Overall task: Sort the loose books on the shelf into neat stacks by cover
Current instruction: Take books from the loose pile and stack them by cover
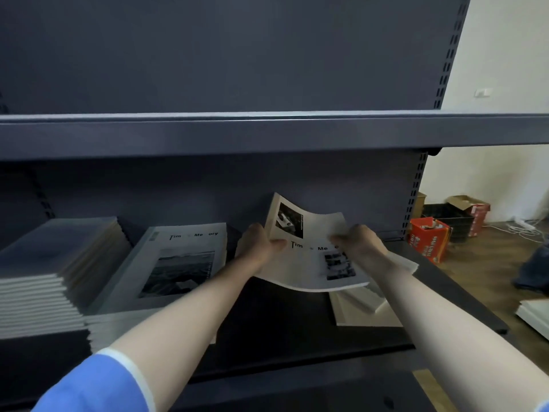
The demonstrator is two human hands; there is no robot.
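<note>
Left grip: the left hand (258, 243) grasps the left edge of the held books (312, 257), thumb laid on the top cover beside the printed title, fingers curled underneath.
Right grip: the right hand (361, 242) grasps the right side of the same bundle, fingers curled over the cover's upper right part.
Held books: a thin pale bundle lies between the two hands, lifted above the shelf (267, 328); the top cover shows "Tim... Me..." and a small dark photo. A second cover with a dark photo curls upward behind it, toward the shelf's back panel.
Loose books: a few pale books (361, 309) lie flat on the shelf just below and right of the held bundle, under the right forearm.
Middle stack: a stack with the cover "Tim Me ory" and a large dark landscape photo (175, 269) sits left of the left hand, well apart from the held bundle.
Left stack: a taller stack with a dark grey cover (53, 257) stands just beside the middle stack, at the shelf's left end.
Upper shelf: a dark board (267, 135) spans above.
Boxes: a red carton (429, 240), a black crate (451, 221) and an open cardboard box (472, 209) stand on the wooden floor to the right; their contents cannot be made out.
Sleeve: a blue sleeve (98, 385) covers the left upper forearm.
</note>
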